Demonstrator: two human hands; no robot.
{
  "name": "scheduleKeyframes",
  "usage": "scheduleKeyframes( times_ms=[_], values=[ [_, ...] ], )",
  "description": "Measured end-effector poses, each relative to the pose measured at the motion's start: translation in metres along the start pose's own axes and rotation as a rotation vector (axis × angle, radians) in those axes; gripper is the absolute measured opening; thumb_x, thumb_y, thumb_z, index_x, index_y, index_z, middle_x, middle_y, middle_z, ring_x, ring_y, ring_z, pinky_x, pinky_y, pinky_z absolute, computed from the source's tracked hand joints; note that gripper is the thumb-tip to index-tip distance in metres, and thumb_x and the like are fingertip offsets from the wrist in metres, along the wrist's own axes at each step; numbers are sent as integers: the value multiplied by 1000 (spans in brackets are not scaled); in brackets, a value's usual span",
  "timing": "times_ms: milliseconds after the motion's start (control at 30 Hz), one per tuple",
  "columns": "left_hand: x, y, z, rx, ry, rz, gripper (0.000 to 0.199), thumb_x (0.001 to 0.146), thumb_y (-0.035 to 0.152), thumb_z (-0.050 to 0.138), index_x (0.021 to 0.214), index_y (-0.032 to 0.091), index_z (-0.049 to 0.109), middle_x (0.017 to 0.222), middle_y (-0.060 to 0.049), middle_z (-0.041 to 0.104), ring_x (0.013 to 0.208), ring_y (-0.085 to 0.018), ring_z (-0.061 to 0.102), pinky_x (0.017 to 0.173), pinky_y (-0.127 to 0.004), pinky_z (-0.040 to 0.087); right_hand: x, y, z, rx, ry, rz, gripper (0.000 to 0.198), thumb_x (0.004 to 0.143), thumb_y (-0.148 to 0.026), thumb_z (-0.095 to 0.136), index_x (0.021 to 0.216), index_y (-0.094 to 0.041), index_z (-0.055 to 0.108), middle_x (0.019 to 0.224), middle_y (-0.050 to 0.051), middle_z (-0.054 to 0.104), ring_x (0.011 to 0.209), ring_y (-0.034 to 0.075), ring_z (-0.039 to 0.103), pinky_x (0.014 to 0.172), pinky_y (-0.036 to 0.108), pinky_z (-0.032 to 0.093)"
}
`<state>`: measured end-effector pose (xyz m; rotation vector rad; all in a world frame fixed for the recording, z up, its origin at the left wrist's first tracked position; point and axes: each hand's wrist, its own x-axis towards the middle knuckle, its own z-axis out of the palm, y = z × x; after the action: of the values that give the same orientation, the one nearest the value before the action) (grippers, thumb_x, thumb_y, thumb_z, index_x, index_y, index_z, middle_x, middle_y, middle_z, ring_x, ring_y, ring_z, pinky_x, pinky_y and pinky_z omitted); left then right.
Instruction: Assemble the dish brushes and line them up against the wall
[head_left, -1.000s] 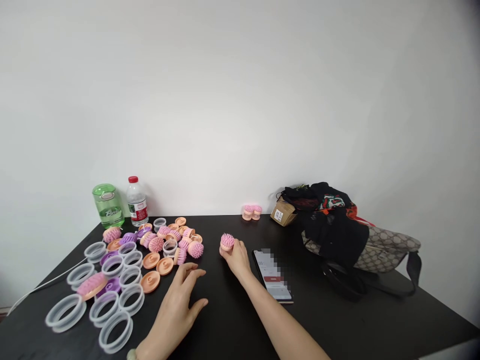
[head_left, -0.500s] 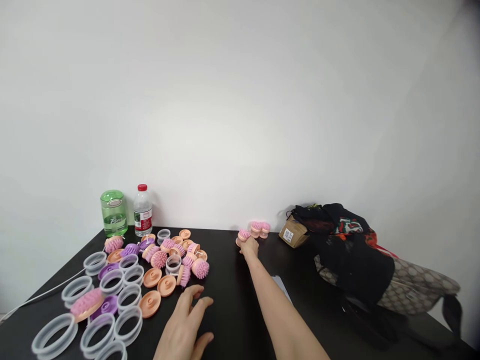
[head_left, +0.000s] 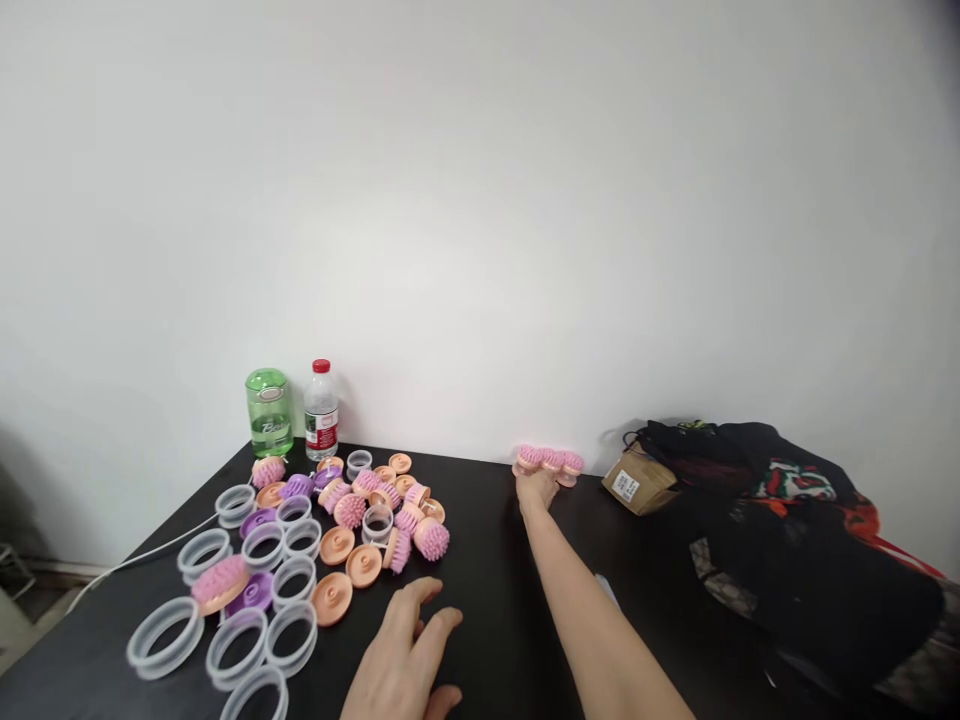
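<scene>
My right hand (head_left: 537, 490) reaches to the back of the black table, its fingers closed around the base of a pink-bristled scalp brush (head_left: 528, 458). Two more pink brushes (head_left: 571, 464) stand upright right beside it, against the wall; part of the row is hidden by the hand. Near the front, my left hand (head_left: 401, 655) hovers with fingers apart and nothing in it. To its left lie orange discs (head_left: 332, 598), clear plastic rings (head_left: 292, 638) and purple discs (head_left: 255, 592). Loose pink bristle heads (head_left: 431, 539) are heaped farther back.
A green container (head_left: 269, 415) and a red-capped bottle (head_left: 322, 412) stand at the back left. On the right are a brown paper package (head_left: 637, 480) and a pile of black cloth (head_left: 810, 550). A white cable (head_left: 150, 551) crosses the left edge of the black table (head_left: 480, 600).
My right hand has brought its brush up against the other two, forming one row. My left hand stays open. The view has turned left, so everything appears farther right.
</scene>
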<state>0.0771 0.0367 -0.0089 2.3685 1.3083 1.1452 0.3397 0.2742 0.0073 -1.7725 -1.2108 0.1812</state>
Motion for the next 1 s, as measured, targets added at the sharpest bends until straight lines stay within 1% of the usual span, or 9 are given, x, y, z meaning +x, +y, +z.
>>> scheduleKeyframes(
  times_ms=[133, 300, 467, 567, 667, 767, 867, 933, 1000],
  values=[
    [4, 7, -14, -26, 13, -28, 63, 69, 0, 61, 123, 31, 55, 137, -11, 51, 112, -30, 62, 89, -43, 59, -39, -16, 12, 39, -94, 71, 31, 97, -32, 62, 124, -18, 59, 125, 9, 62, 104, 23, 65, 87, 43, 57],
    [18, 0, -38, -2, 164, -103, 39, 82, 11, 60, 117, 26, 55, 130, -12, 52, 122, -33, 55, 97, -53, 52, -113, -43, 20, 130, -354, -81, 24, 95, -32, 65, 111, -15, 64, 108, 6, 67, 92, 19, 67, 82, 39, 57],
    [31, -9, -60, 84, 332, -195, 20, 89, 17, 55, 109, 22, 56, 118, -10, 54, 117, -29, 57, 95, -48, 52, -160, -59, 6, 195, -519, -200, 21, 76, -28, 76, 94, -19, 69, 96, 5, 72, 84, 21, 68, 82, 35, 54],
    [33, -11, -68, 349, 228, -312, 17, 91, 15, 51, 106, 19, 58, 113, -11, 58, 107, -27, 60, 88, -41, 53, -169, -61, -6, 236, -570, -207, 16, 72, -27, 72, 86, -21, 68, 85, 2, 72, 81, 22, 69, 80, 35, 53],
    [32, -13, -74, 551, 90, -405, 18, 88, 13, 54, 104, 15, 62, 106, -13, 62, 99, -29, 61, 85, -43, 50, -173, -57, -18, 290, -591, -180, 14, 66, -24, 72, 78, -22, 66, 76, 0, 71, 77, 24, 68, 79, 38, 52],
    [28, -13, -79, 665, 8, -463, 21, 79, 17, 68, 100, 13, 65, 100, -15, 63, 100, -35, 59, 84, -49, 47, -179, -48, -31, 374, -577, -116, 22, 62, -22, 72, 82, -23, 66, 81, 1, 72, 80, 25, 69, 80, 39, 54],
    [22, -12, -83, 742, -81, -502, 40, 64, 18, 82, 100, 15, 65, 101, -13, 63, 99, -36, 58, 80, -50, 47, -187, -36, -44, 477, -571, -23, 32, 62, -29, 73, 92, -22, 64, 91, 5, 72, 81, 25, 71, 73, 39, 58],
    [19, -12, -86, 769, -140, -502, 47, 60, 12, 82, 104, 16, 65, 104, -13, 62, 99, -35, 57, 76, -47, 48, -193, -29, -53, 553, -585, 39, 40, 63, -36, 74, 98, -21, 61, 95, 6, 71, 80, 25, 71, 66, 38, 60],
    [17, -11, -88, 788, -186, -489, 43, 65, 5, 74, 105, 16, 64, 106, -14, 61, 98, -33, 57, 72, -41, 49, -197, -26, -60, 630, -606, 87, 44, 64, -42, 75, 100, -20, 60, 96, 7, 70, 83, 25, 72, 67, 38, 62]
  ],
)
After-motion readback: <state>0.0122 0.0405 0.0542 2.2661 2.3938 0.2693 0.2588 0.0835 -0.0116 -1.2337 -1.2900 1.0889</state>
